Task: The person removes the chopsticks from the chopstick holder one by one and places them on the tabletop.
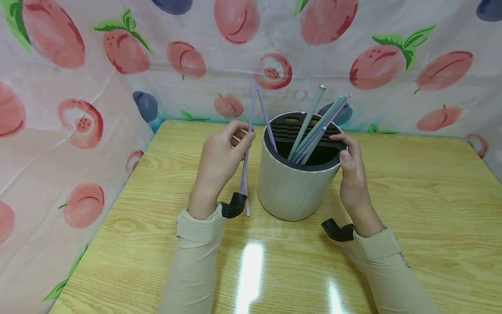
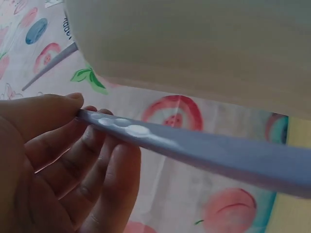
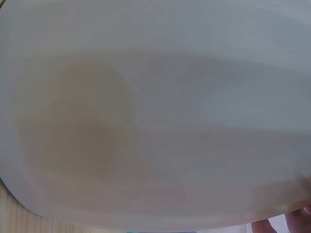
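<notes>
In the head view my left hand (image 1: 225, 155) pinches a slim purple chopstick (image 1: 251, 113) between thumb and fingers, just left of the utensil holder. The left wrist view shows that chopstick (image 2: 194, 143) close up, with white marks near the fingertips. The utensil holder (image 1: 294, 192) is a cream-white cylinder with a dark slotted insert. Several green and purple chopsticks (image 1: 307, 126) lean in its front opening, and one purple chopstick (image 1: 266, 113) tilts left. My right hand (image 1: 354, 183) grips the holder's right rim. In the right wrist view the holder's wall (image 3: 155, 107) fills nearly everything.
Below the left hand, a thin pinkish stick end (image 1: 248, 205) shows near the table surface, partly hidden by the black wrist mount (image 1: 234, 206). The wooden table (image 1: 129, 226) meets a fruit-printed cloth (image 1: 235, 61) at the back and left.
</notes>
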Demonstrator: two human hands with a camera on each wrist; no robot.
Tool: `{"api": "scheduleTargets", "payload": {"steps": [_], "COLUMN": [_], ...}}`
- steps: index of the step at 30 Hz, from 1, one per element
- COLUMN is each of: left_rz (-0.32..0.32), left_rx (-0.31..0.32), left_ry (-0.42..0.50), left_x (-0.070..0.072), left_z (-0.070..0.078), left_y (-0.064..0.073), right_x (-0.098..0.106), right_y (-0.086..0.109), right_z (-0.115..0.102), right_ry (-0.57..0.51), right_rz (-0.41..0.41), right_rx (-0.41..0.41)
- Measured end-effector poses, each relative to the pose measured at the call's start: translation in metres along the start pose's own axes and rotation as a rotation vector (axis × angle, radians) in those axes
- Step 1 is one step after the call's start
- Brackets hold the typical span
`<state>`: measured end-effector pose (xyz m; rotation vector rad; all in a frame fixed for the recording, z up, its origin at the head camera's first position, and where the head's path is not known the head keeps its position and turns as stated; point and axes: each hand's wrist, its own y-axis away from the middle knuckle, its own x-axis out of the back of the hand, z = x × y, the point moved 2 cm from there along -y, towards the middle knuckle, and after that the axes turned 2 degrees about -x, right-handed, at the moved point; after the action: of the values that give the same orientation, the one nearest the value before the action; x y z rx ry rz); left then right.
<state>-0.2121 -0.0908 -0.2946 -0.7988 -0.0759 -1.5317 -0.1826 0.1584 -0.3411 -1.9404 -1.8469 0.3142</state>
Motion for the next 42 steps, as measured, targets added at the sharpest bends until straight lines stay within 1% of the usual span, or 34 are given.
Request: {"api": "scheduleTargets", "payload": {"steps": [2, 6, 9, 12, 16, 18, 21, 23, 28, 36, 39, 42], "left_rz": [-0.019, -0.073, -0.121, -0.153, -0.173, -0.18, -0.19, -0.196, -0.211, -0.222, -0.229, -0.231], "left_rx": [0.024, 0.12, 0.178, 0.202, 0.261, 0.305, 0.348, 0.362, 0.367, 0.402, 0.405, 0.397], "left_ry": [-0.015, -0.006, -0.003, 0.002, 0.026, 0.037, 0.035, 0.023, -0.008, 0.016, 0.024, -0.009], "left_x": [-0.002, -0.007, -0.011, -0.016, -0.022, -0.025, -0.029, -0.031, -0.035, -0.041, -0.043, -0.045], "left_z": [-0.004, -0.016, -0.026, -0.034, -0.046, -0.053, -0.063, -0.068, -0.08, -0.099, -0.107, -0.114], "left_y": [-0.001, -0.002, -0.002, -0.003, -0.002, -0.002, -0.001, 0.0, 0.001, 0.004, 0.005, 0.007], "right_x": [0.0, -0.001, -0.002, -0.003, -0.003, -0.004, -0.004, -0.005, -0.006, -0.006, -0.006, -0.006], "right_y": [0.001, 0.002, 0.003, 0.005, 0.007, 0.008, 0.01, 0.01, 0.011, 0.011, 0.01, 0.01], "right_z": [-0.001, -0.002, -0.001, -0.001, -0.002, -0.003, -0.005, -0.006, -0.008, -0.007, -0.008, -0.008], "right_ry": [0.006, 0.005, 0.011, 0.019, 0.031, 0.036, 0.047, 0.051, 0.048, 0.045, 0.045, 0.042], "right_rz": [0.002, 0.007, 0.007, 0.008, 0.014, 0.016, 0.018, 0.018, 0.02, 0.018, 0.02, 0.019], "right_rx": [0.0, -0.001, -0.006, -0.014, -0.022, -0.023, -0.022, -0.021, -0.017, -0.013, -0.011, -0.013]}}
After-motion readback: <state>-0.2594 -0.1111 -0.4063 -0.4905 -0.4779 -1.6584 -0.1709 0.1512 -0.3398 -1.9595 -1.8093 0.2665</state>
